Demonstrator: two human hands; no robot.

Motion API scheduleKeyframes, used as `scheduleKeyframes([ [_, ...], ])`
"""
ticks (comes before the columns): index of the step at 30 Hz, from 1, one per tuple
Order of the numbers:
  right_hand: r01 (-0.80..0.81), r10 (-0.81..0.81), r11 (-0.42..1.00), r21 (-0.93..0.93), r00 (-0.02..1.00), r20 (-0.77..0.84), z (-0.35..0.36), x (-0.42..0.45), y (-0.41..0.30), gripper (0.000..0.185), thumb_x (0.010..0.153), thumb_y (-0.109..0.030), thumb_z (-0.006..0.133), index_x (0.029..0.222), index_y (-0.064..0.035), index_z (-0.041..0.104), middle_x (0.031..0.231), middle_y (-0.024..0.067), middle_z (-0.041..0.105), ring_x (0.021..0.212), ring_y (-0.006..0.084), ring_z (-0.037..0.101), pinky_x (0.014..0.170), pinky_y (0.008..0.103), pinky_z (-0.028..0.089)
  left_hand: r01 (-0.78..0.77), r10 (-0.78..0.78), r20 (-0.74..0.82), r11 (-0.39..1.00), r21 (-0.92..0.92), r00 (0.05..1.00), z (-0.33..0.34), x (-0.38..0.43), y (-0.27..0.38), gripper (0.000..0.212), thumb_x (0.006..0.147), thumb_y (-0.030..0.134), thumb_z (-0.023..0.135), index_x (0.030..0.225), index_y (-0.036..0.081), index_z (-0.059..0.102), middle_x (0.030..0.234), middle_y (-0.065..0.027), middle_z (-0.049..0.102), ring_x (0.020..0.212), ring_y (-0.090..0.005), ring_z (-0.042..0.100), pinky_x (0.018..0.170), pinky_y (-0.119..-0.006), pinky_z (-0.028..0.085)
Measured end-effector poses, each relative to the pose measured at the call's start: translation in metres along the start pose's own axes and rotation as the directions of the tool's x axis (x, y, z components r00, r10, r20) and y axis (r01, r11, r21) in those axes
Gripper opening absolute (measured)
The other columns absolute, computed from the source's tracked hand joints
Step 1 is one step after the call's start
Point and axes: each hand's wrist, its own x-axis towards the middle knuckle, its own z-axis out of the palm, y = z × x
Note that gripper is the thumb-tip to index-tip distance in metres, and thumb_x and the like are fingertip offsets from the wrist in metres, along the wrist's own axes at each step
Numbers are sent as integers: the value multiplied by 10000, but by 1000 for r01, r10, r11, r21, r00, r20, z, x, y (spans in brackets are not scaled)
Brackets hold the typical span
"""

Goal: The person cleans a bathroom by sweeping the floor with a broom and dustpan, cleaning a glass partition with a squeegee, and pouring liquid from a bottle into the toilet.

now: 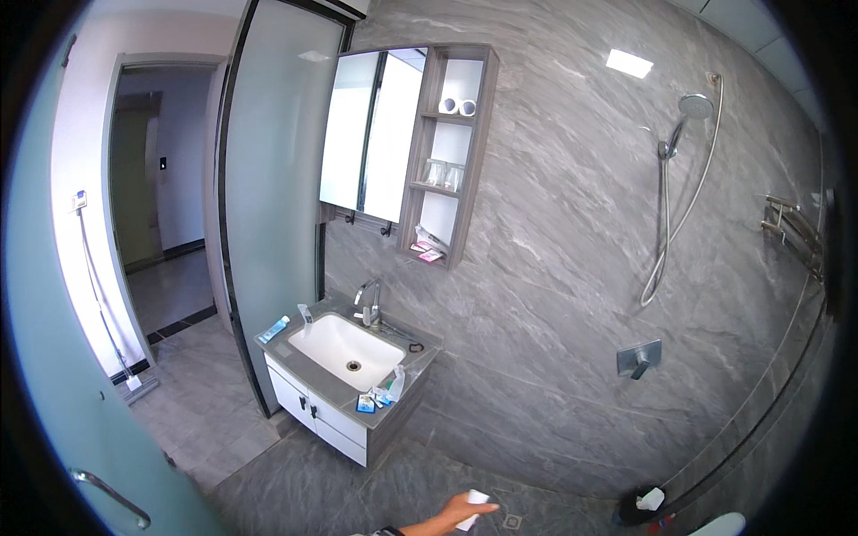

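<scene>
One hand shows at the bottom of the view, reaching in from the lower middle; it appears to be my left hand. Its fingers and thumb are closed on a small white object, perhaps folded paper or a small box. My right hand is out of view. Ahead stands a vanity with a white basin and a chrome faucet. A blue tube lies at the counter's left corner. Small blue packets and a clear plastic wrapper rest at its front right corner.
A mirror cabinet with open shelves holds glasses and rolls. A hand shower hangs on the marble-look wall. A black waste bin stands at lower right, near a floor drain. A frosted glass door borders the left.
</scene>
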Motion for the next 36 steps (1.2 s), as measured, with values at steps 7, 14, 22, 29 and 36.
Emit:
scheduleKeyframes([
  [7,-31,31,1000,-4,997,68,42,-18,-4,429,763,-197,590,1145,-16,513,989,112,599,864,215,568,762,339,452,92,-93,28,817,-569,995,-98,-22,-26,222,812,219,656,976,83,596,804,-30,624,705,-155,613,586,-329,519],
  [14,-90,127,988,-124,935,332,119,0,33,438,754,-193,596,1146,-17,512,992,108,599,865,214,568,764,339,450,30,-159,-432,956,-291,888,-140,-81,18,241,774,166,703,947,8,646,831,-70,650,714,-160,612,623,-304,487],
  [22,-315,336,930,-192,512,790,206,32,63,311,758,-136,598,1063,-78,590,957,77,574,927,201,525,844,334,415,-167,-148,-791,939,-301,593,-159,-141,50,172,761,121,696,881,1,666,722,-35,634,610,-110,565,550,-274,438],
  [29,198,-90,979,57,163,982,288,12,-14,288,761,-158,603,1044,-108,588,920,5,567,864,123,520,777,295,436,-532,-225,-816,660,-530,533,-219,-154,-1,294,841,182,613,1055,-4,537,863,-85,598,723,-203,606,620,-366,518],
  [36,83,49,995,-47,-22,999,405,-20,-23,334,790,-268,585,1099,-141,587,1017,7,546,1011,152,461,900,296,349,-363,-293,-644,631,-686,706,-283,-163,-63,242,782,-2,587,1003,81,535,851,-42,569,761,-208,593,643,-378,536],
])
